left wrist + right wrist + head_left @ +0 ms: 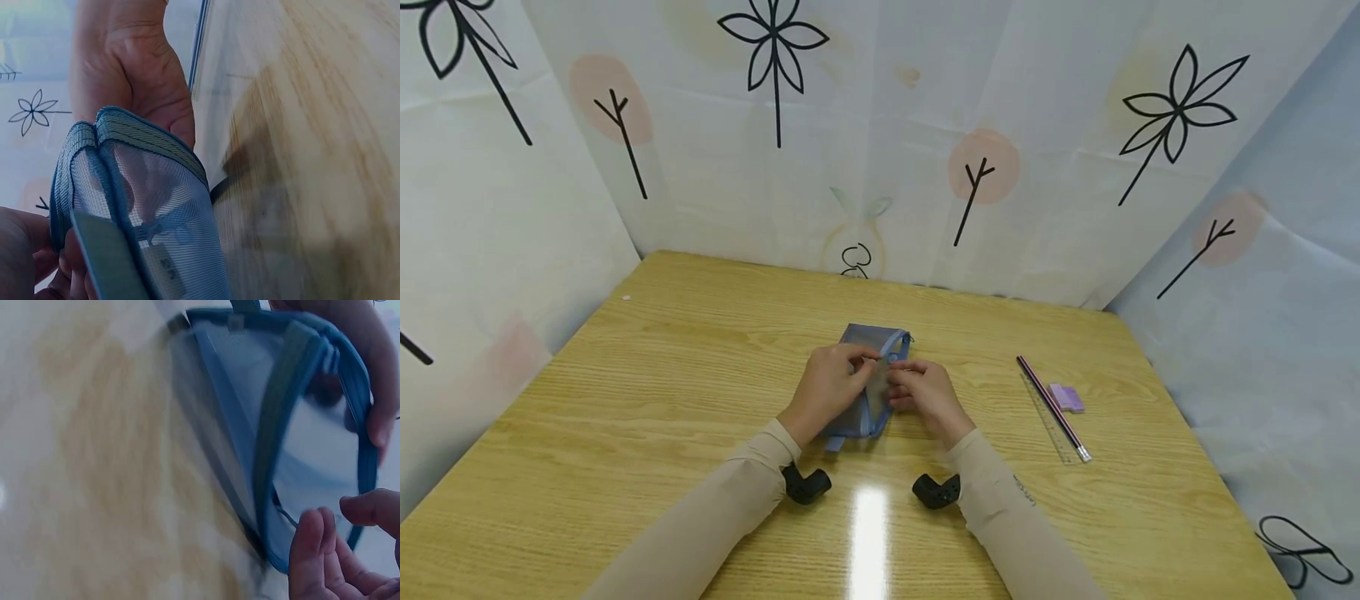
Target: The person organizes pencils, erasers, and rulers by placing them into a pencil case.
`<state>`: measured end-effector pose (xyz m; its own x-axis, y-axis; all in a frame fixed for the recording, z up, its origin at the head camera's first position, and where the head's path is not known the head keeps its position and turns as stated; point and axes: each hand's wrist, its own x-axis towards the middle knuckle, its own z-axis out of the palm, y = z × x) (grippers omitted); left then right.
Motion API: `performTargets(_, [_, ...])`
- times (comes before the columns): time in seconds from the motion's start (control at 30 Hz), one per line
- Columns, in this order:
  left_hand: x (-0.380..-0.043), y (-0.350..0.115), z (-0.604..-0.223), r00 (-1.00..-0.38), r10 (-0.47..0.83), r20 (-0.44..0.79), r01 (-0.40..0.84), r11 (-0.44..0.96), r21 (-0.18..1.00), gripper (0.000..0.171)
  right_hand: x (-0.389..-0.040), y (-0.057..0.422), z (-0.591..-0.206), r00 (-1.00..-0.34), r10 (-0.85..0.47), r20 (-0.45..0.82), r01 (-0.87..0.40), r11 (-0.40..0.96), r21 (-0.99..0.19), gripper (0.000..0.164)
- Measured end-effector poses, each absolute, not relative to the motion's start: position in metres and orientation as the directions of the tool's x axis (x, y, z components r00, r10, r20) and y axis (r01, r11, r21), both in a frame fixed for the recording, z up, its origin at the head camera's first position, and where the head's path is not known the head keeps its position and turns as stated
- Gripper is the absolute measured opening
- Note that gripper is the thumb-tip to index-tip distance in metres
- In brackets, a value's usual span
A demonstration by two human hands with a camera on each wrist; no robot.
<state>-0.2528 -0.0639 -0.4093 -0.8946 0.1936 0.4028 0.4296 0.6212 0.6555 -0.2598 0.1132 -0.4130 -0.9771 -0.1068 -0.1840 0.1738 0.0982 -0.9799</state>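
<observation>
A blue mesh zip pouch [857,419] is between my two hands in the head view, its zipped mouth gaping in the right wrist view. My left hand [831,383] grips the rim, with the thumb [378,428] outside and fingers showing dimly through the mesh. At the mouth's other side is my right hand [928,396], its curled fingers [309,537] and thumb holding the rim. A pale tag [164,270] shows on the mesh in the left wrist view. What lies inside the pouch is hard to make out.
To the right on the wooden table [625,400] lie a dark striped pencil [1052,407], a clear ruler [1047,421] and a purple eraser [1067,398]. Black angled pieces [807,485] sit by each wrist. Printed white curtains stand behind and at both sides.
</observation>
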Motion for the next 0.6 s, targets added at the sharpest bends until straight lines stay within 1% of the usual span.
performTargets(0.07, [-0.253, -0.065, -0.408, -0.898, 0.19, 0.397, 0.425, 0.606, 0.672, 0.018, -0.262, 0.122, -0.407, -0.99, -0.054, -0.13, 0.119, 0.181, -0.976, 0.032])
performTargets(0.17, [-0.254, -0.068, -0.408, -0.899, 0.183, 0.397, 0.424, 0.584, 0.692, 0.019, -0.265, 0.142, -0.397, -1.0, 0.001, -0.022, 0.021, 0.374, -0.927, 0.035])
performTargets(0.23, [-0.254, -0.069, -0.409, -0.901, 0.179, 0.394, 0.421, 0.572, 0.704, 0.019, -0.267, 0.16, -0.393, -0.999, 0.028, 0.032, -0.013, 0.512, -0.859, 0.036])
performTargets(0.33, [-0.255, -0.069, -0.409, -0.903, 0.179, 0.391, 0.42, 0.563, 0.712, 0.02, -0.271, 0.192, -0.389, -0.994, 0.083, 0.075, 0.002, 0.681, -0.732, 0.036])
performTargets(0.43, [-0.255, -0.07, -0.408, -0.908, 0.182, 0.377, 0.411, 0.562, 0.718, 0.02, -0.271, 0.221, -0.387, -0.98, 0.167, 0.109, 0.056, 0.758, -0.65, 0.033])
performTargets(0.6, [-0.255, -0.072, -0.407, -0.918, 0.173, 0.358, 0.39, 0.569, 0.724, 0.02, -0.266, 0.256, -0.384, -0.933, 0.297, 0.202, 0.126, 0.798, -0.589, 0.027])
